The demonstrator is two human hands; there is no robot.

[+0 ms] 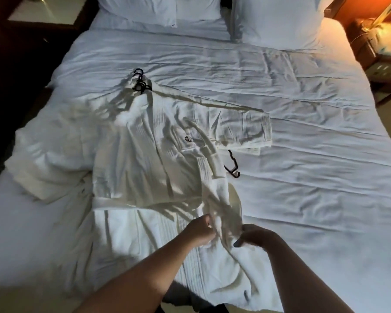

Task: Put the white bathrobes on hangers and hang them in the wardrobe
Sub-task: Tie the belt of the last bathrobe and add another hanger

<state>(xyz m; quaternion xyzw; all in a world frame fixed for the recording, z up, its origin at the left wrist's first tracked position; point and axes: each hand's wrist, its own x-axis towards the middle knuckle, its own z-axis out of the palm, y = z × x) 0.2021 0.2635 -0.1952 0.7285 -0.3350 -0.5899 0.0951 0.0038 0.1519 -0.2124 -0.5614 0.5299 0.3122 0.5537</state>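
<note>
The bathrobe [145,154] is creamy white with ribbed stripes and a dark emblem [189,139]. The hangers [141,81] are black; the bed sheet [303,154] and pillows [278,21] are plain white.

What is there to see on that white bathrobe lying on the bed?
The white bathrobe looks like soft ribbed cotton, creased, spread flat on the bed, one sleeve stretched sideways, a small dark emblem on the chest. A belt crosses its waist. Black hanger hooks poke out at its collar. The left hand and right hand both grip its front edge.
</note>
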